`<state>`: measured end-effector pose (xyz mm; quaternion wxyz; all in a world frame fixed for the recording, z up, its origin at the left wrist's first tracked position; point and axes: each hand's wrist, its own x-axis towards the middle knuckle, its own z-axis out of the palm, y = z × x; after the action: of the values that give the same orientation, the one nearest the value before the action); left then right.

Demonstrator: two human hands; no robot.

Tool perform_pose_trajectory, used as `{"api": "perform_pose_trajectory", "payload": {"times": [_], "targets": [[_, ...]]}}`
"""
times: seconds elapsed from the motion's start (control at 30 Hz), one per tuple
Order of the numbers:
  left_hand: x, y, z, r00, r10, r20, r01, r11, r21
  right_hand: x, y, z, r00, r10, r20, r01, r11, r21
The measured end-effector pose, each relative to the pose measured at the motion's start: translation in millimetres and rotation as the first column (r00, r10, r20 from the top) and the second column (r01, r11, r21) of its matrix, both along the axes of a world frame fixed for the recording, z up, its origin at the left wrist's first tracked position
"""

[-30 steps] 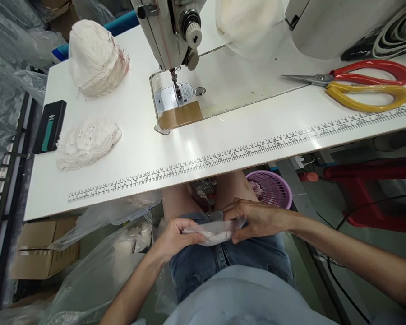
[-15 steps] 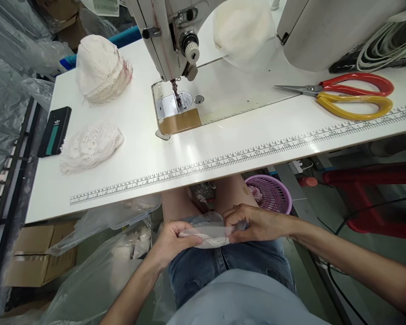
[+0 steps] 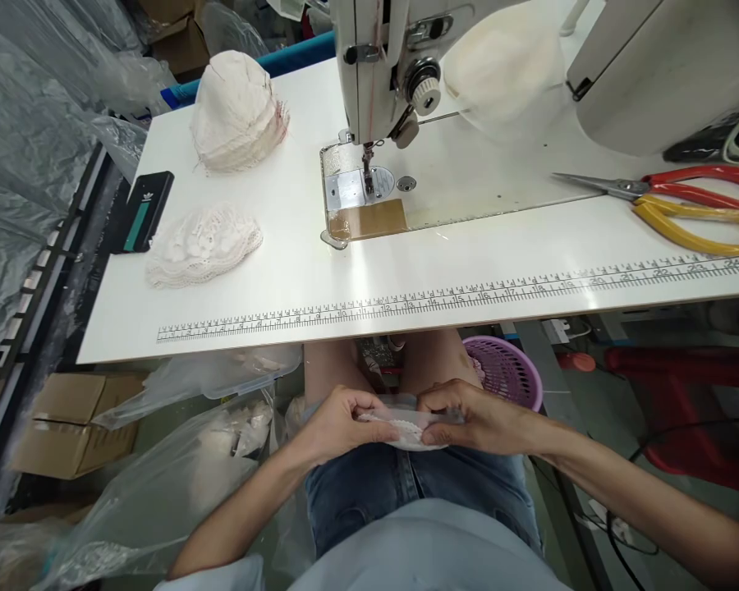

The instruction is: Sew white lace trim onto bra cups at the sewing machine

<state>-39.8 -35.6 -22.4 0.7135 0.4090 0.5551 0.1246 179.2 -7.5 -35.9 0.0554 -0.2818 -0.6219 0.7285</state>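
Note:
Above my lap, a sheer white fabric piece with a lacy strip is stretched between both hands. My left hand pinches its left end between thumb and fingers. At the other end, my right hand has thumb and fingers closed on the cloth. Part of the fabric is hidden behind the fingers. In front of my hands is the table edge, with the sewing machine on the table, its needle over the metal plate. A white lace piece lies to the left.
A white fabric bundle and a dark phone-shaped object lie at the table's left. Red-and-yellow-handled scissors rest at the right, behind a printed ruler. Below stand a purple basket and a cardboard box.
My hands have come closer together, and the fabric between them is bunched narrower. The camera view has shifted, so the table things appear farther right.

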Motion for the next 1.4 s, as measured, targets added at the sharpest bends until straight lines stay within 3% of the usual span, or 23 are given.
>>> {"api": "perform_pose_trajectory", "payload": {"times": [0.23, 0.43, 0.57, 0.9, 1.2, 1.4], "targets": [[-5.4, -2.9, -4.0, 0.997, 0.022, 0.078, -0.021, 1.0, -0.022, 12.1, 0.5, 0.3, 0.999, 0.003, 0.036, -0.004, 1.0, 0.011], [2.2, -1.2, 3.6, 0.999, -0.035, 0.016, 0.033, 0.989, 0.144, -2.2, -3.9, -3.9, 0.999, -0.031, 0.044, 0.034, 0.998, -0.053], [2.1, -3.5, 2.0, 1.0, 0.031, 0.004, -0.031, 0.98, 0.195, -4.2, -6.8, -6.8, 0.992, -0.122, 0.033, 0.124, 0.99, -0.067], [17.9, -15.3, -14.6, 0.976, 0.207, 0.067, -0.213, 0.973, 0.087, 11.7, -12.1, -5.0, 0.972, -0.227, 0.06, 0.231, 0.971, -0.064], [22.3, -9.5, -4.1, 0.997, 0.076, 0.019, -0.078, 0.974, 0.214, 11.7, -3.4, 4.8, 0.987, -0.146, 0.071, 0.144, 0.989, 0.032], [23.2, -8.4, 4.1, 0.998, 0.052, -0.021, -0.044, 0.961, 0.273, 1.1, -0.2, 8.3, 0.981, -0.189, 0.041, 0.186, 0.98, 0.064]]}}
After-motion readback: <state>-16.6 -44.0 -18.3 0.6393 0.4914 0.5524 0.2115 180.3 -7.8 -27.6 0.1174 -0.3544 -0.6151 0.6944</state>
